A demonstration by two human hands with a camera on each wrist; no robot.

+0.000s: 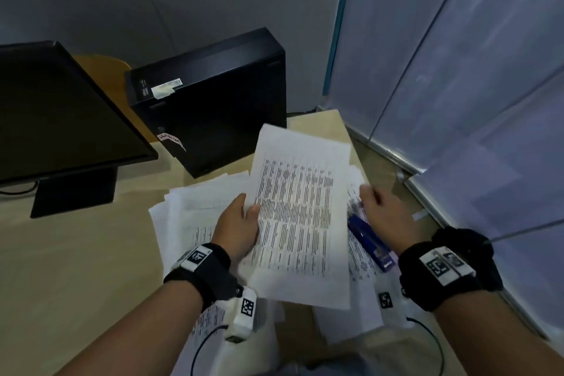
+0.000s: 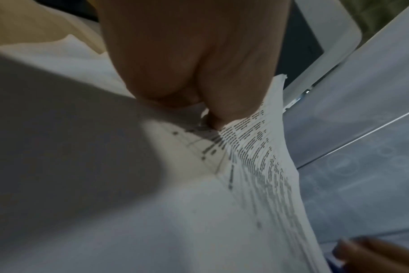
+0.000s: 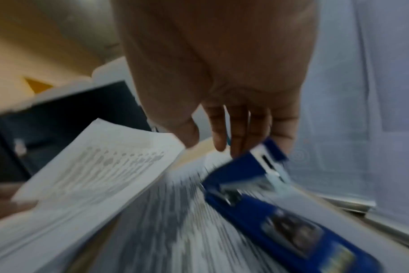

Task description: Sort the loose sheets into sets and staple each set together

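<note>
My left hand [image 1: 238, 223] grips a set of printed sheets [image 1: 299, 217] by its left edge, thumb on top, and holds it tilted above the table. In the left wrist view the thumb [image 2: 213, 103] pinches the held sheets [image 2: 257, 157]. A blue stapler [image 1: 369, 241] lies on more printed paper to the right. My right hand [image 1: 384, 217] hovers over it with fingers [image 3: 238, 133] straight, tips at the far end of the stapler [image 3: 268, 212]; blur hides whether they touch. Loose sheets [image 1: 189, 214] are spread under and left of the held set.
A black computer tower [image 1: 213, 94] lies just behind the papers, and a dark monitor [image 1: 61, 113] stands at the left. A pale partition panel [image 1: 457, 70] closes off the right side. The wooden table [image 1: 76, 268] shows bare at the front left.
</note>
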